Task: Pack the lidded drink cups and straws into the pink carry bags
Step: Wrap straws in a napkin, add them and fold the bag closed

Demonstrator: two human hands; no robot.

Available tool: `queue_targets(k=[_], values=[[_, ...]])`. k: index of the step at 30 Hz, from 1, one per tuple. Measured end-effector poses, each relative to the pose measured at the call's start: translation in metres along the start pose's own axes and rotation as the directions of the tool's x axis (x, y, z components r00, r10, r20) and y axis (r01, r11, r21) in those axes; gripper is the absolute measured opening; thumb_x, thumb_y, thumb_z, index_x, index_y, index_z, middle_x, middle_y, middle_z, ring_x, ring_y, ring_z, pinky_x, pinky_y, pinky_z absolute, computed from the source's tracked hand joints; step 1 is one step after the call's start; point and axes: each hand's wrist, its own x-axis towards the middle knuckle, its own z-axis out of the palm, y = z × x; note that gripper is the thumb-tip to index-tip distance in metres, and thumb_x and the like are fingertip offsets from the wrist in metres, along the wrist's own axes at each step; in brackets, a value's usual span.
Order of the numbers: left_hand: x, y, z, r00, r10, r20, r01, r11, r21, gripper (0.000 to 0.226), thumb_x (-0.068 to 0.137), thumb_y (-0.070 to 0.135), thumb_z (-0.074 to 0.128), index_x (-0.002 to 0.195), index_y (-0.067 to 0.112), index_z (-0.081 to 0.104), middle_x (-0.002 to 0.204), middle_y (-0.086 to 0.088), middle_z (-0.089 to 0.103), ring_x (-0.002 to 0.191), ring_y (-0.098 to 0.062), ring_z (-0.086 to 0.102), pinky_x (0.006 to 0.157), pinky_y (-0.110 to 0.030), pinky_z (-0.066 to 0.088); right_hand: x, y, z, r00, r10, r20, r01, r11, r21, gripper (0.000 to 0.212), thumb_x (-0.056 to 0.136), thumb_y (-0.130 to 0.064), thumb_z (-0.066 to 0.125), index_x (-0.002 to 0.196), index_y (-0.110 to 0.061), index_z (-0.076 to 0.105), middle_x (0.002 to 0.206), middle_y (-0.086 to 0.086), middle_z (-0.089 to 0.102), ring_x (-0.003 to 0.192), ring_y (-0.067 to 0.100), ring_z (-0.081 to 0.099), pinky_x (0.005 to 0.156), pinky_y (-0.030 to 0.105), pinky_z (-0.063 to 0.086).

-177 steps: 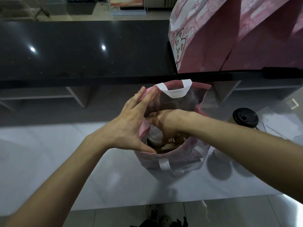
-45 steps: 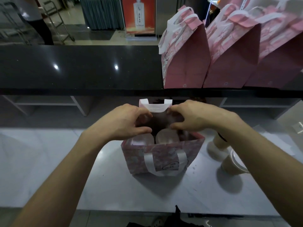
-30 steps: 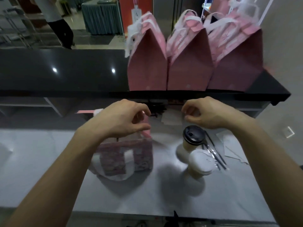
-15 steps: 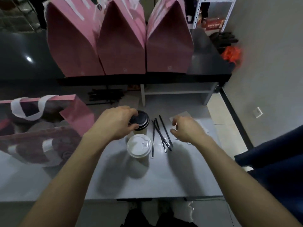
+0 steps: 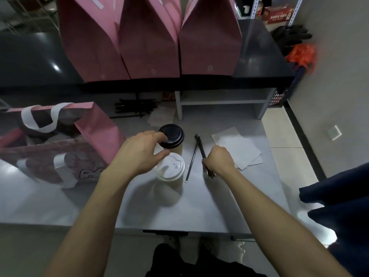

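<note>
Left hand (image 5: 139, 152) grips the black-lidded cup (image 5: 172, 136); right hand (image 5: 218, 160) pinches dark straws (image 5: 200, 145).

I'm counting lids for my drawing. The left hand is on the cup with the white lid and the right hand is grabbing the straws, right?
Not quite. In the head view the left hand is on the cup with the black lid; the white-lidded cup stands just in front of it. The right hand is grabbing the straws, as you said.
</note>
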Motion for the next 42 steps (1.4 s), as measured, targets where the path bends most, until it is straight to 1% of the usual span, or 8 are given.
queue_targets(k=[10,14,21,26,31,35,39,42], values=[[0.013,0.027,0.003,0.996,0.011,-0.093,-0.017,0.998,-0.060,0.036,0.101,0.042,0.072,0.133,0.027,0.071,0.124,0.008,0.073,0.112,-0.017,0.068,0.097,-0.046,0.057,-0.012,0.013,-0.018,0.998,0.028,-0.058,-0.016,0.981,0.192,0.017,0.078,-0.005,0.064,0.088,-0.004,0.078,0.085,0.012,0.077,0.084,0.033,0.075,0.068,0.033,0.060],[0.027,0.048,0.014,0.995,0.016,-0.103,-0.026,0.996,-0.090,0.026,0.103,0.038,0.071,0.124,0.024,0.076,0.115,0.007,0.076,0.103,-0.016,0.068,0.090,-0.038,0.057,-0.024,0.023,-0.034,0.993,-0.022,-0.116,0.053,0.962,0.269,0.010,0.083,-0.016,0.071,0.081,-0.021,0.078,0.077,-0.003,0.074,0.078,0.021,0.071,0.060,0.026,0.050],[0.062,0.092,0.046,0.979,-0.204,-0.012,0.178,0.881,-0.438,0.040,0.105,0.053,0.067,0.113,0.017,0.084,0.102,0.001,0.081,0.092,-0.016,0.072,0.086,-0.036,0.060,-0.033,0.032,-0.057,0.957,-0.182,-0.224,0.269,0.844,0.464,0.011,0.087,-0.037,0.088,0.082,-0.035,0.080,0.076,-0.013,0.074,0.067,-0.001,0.066,0.061,0.012,0.044],[0.077,0.099,0.054,0.953,-0.299,-0.040,0.208,0.748,-0.630,0.019,0.101,0.036,0.077,0.101,0.018,0.083,0.086,0.002,0.079,0.073,-0.013,0.070,0.082,-0.037,0.062,-0.039,0.028,-0.055,0.941,-0.310,-0.139,0.333,0.764,0.552,0.021,0.094,-0.049,0.079,0.081,-0.033,0.081,0.074,-0.011,0.075,0.051,0.010,0.067,0.053,0.022,0.050],[0.075,0.089,0.053,0.938,-0.339,-0.066,0.219,0.732,-0.645,0.013,0.102,0.035,0.074,0.093,0.026,0.077,0.082,0.005,0.079,0.079,-0.016,0.076,0.087,-0.043,0.064,-0.025,0.039,-0.021,0.989,-0.117,-0.087,0.126,0.987,0.099,0.014,0.089,-0.011,0.067,0.078,-0.004,0.070,0.074,0.011,0.071,0.075,0.034,0.071,0.066,0.039,0.060],[0.073,0.086,0.055,0.940,-0.333,-0.078,0.211,0.744,-0.634,0.012,0.103,0.035,0.075,0.094,0.027,0.077,0.082,0.007,0.079,0.079,-0.013,0.077,0.083,-0.042,0.066,-0.023,0.040,0.000,0.997,-0.078,-0.019,0.079,0.992,0.095,0.031,0.080,0.001,0.061,0.063,-0.010,0.038,0.062,0.007,0.047,0.061,0.031,0.048,0.049,0.030,0.033],[0.074,0.087,0.056,0.934,-0.346,-0.090,0.204,0.722,-0.661,0.013,0.104,0.034,0.073,0.097,0.023,0.077,0.083,0.006,0.080,0.077,-0.012,0.078,0.065,-0.042,0.068,-0.023,0.045,-0.025,0.994,-0.045,-0.104,0.072,0.961,0.268,0.019,0.082,-0.010,0.066,0.065,-0.002,0.065,0.056,0.007,0.066,0.058,0.029,0.063,0.053,0.034,0.051],[0.077,0.091,0.061,0.933,-0.354,-0.060,0.215,0.684,-0.697,0.014,0.106,0.029,0.072,0.098,0.018,0.073,0.086,0.003,0.081,0.074,-0.010,0.080,0.056,-0.036,0.066,-0.028,0.046,-0.051,0.968,-0.103,-0.228,0.199,0.870,0.451,0.014,0.088,-0.020,0.072,0.075,-0.016,0.075,0.063,-0.003,0.072,0.067,0.016,0.072,0.067,0.033,0.059]])
